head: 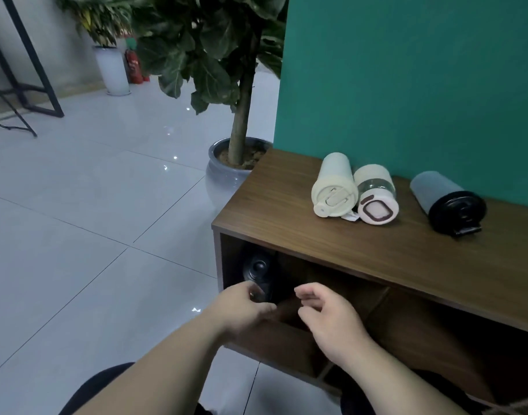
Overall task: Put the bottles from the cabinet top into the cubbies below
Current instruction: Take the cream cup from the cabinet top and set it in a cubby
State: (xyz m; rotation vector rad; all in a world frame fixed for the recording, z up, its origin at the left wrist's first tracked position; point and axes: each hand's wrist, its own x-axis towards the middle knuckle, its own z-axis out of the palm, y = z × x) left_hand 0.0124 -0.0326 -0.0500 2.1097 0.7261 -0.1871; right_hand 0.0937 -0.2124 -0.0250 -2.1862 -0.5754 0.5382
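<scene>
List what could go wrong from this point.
1. Three bottles lie on their sides on the cabinet top: the cream bottle, the pink-lid bottle and the grey bottle. A bump could roll one off the front edge.
2. The cream and pink-lid bottles touch, so lifting one may shift the other.
3. The dark bottle sits near the cubby's mouth, beside the left hand; it might tip out.

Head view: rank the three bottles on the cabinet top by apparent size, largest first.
1. Grey bottle with black lid, looks largest, though it lies slightly nearer the camera.
2. Cream bottle.
3. Bottle with the clear band and pink lid, close to the cream one; that gap is unsure.
</scene>
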